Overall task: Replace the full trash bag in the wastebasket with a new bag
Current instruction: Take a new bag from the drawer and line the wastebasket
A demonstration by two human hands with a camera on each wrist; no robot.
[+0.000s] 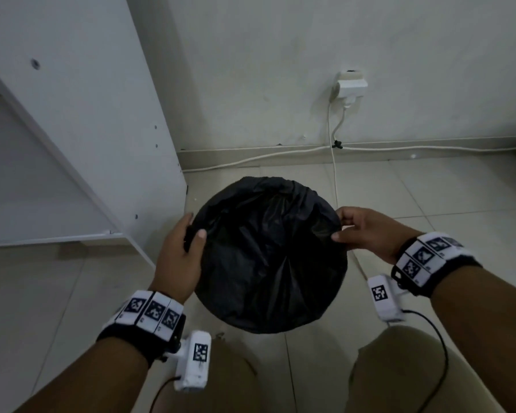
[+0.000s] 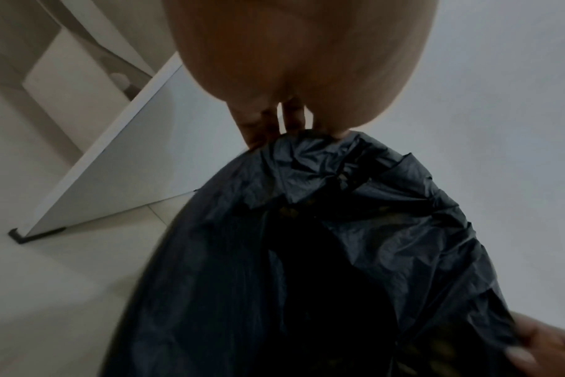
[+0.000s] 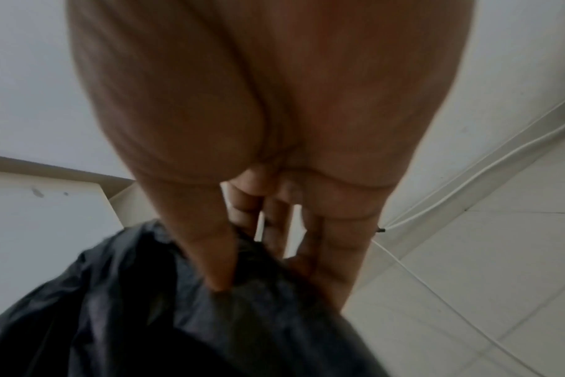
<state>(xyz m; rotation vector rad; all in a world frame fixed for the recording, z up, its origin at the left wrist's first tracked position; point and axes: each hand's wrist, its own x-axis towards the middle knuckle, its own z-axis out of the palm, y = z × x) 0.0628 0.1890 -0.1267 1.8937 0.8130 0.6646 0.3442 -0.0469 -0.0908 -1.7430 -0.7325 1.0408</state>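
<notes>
Here, black bag (image 1: pixel 268 257) betw. both grips, L hand (image 1: pixel 181 254) & R hand (image 1: pixel 367 231) each pinching rim.

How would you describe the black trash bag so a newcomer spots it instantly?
Start at the white wall socket and drop to the tiled floor below it. There, beside the white cabinet panel, sits the black trash bag, pinched at opposite edges by the left hand and right hand; it is the only dark, crinkled thing.

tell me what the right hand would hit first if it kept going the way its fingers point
The right hand points leftward across the bin mouth while pinching the black trash bag at its rim. Going straight on, it would likely push into that bag's stretched plastic first, then reach the left hand opposite; depth is unclear.
</notes>
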